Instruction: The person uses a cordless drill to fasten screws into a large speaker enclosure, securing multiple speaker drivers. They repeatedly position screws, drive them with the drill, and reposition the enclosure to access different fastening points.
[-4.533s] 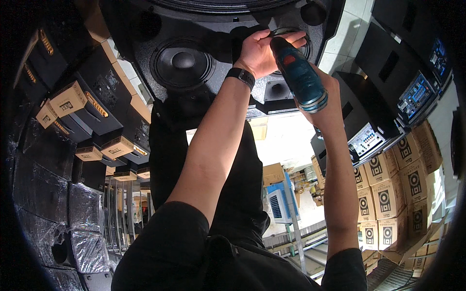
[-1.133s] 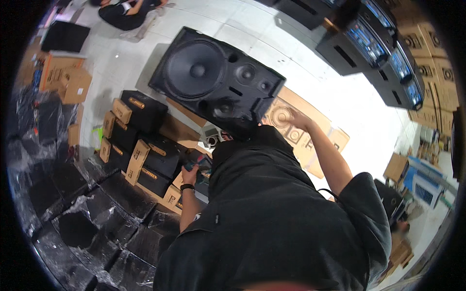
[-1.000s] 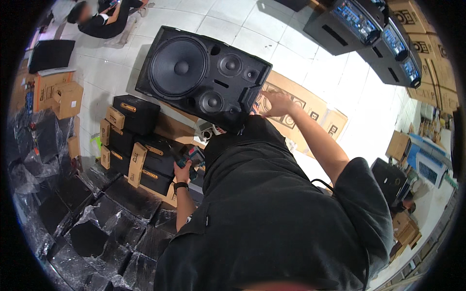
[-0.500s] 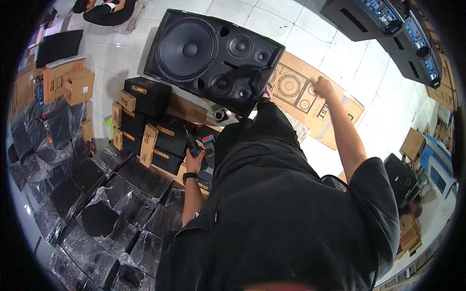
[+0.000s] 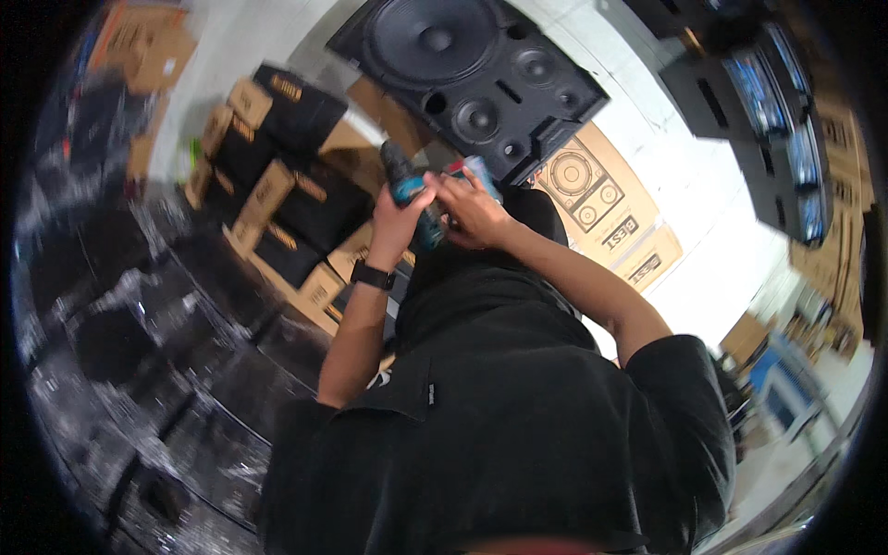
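A teal and black cordless drill (image 5: 427,225) is held up in front of my body, its dark chuck tilted toward the far left. My left hand (image 5: 400,220), with a black watch on the wrist, is wrapped around the drill's body. My right hand (image 5: 476,211) is closed against the drill from the other side, its fingertips meeting my left fingers. Just beyond the right hand's fingers shows a small red and pale blue item (image 5: 474,170), partly covered. A large black speaker cabinet (image 5: 504,88) lies face up ahead, with one big cone and several smaller drivers.
Black speakers and slim brown boxes (image 5: 264,203) are stacked at the left. Plastic-wrapped black units (image 5: 111,342) fill the near left. A flattened carton (image 5: 610,199) with a printed speaker drawing lies right of the cabinet. Black cabinets with blue-lit panels (image 5: 758,92) stand far right.
My right hand has come from above the carton to the drill. My left hand has lifted the drill up and inward. The whole view has turned and shifted.
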Available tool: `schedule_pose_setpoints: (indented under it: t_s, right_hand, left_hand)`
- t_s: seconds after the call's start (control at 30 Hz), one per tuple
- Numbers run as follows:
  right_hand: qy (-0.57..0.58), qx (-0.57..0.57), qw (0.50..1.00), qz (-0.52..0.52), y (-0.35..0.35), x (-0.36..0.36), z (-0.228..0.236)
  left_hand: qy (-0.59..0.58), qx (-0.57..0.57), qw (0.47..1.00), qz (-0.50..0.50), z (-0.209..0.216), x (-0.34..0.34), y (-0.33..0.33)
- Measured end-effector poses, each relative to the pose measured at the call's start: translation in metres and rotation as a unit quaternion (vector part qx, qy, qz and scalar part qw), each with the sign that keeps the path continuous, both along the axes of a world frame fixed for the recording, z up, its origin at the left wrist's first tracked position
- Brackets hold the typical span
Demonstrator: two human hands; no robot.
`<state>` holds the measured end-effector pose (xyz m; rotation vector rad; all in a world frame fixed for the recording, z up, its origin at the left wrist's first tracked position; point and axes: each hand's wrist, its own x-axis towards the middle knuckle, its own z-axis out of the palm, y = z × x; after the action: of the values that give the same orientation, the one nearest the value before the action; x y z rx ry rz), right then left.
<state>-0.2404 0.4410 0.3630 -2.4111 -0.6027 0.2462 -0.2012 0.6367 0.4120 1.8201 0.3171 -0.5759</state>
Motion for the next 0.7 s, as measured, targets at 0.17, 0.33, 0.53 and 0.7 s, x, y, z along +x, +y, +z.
schedule_pose_setpoints:
  t_s: [0.17, 0.33, 0.53, 0.7]
  right_hand:
    - [0.131, 0.081, 0.984, 0.087, 0.037, 0.001, 0.0]
    - [0.307, 0.22, 0.924, 0.064, 0.06, -0.024, -0.067]
    - [0.406, 0.135, 0.895, -0.124, 0.058, -0.067, -0.219]
    - [0.471, 0.143, 0.844, -0.214, 0.018, -0.123, -0.351]
  left_hand:
    - [0.271, -0.191, 0.928, 0.169, 0.004, -0.038, 0.052]
    - [0.406, -0.14, 0.899, 0.086, -0.115, -0.065, 0.163]
    - [0.196, 0.074, 0.964, 0.165, -0.432, -0.072, 0.204]
    - [0.123, 0.269, 0.955, -0.015, -0.701, -0.039, 0.16]
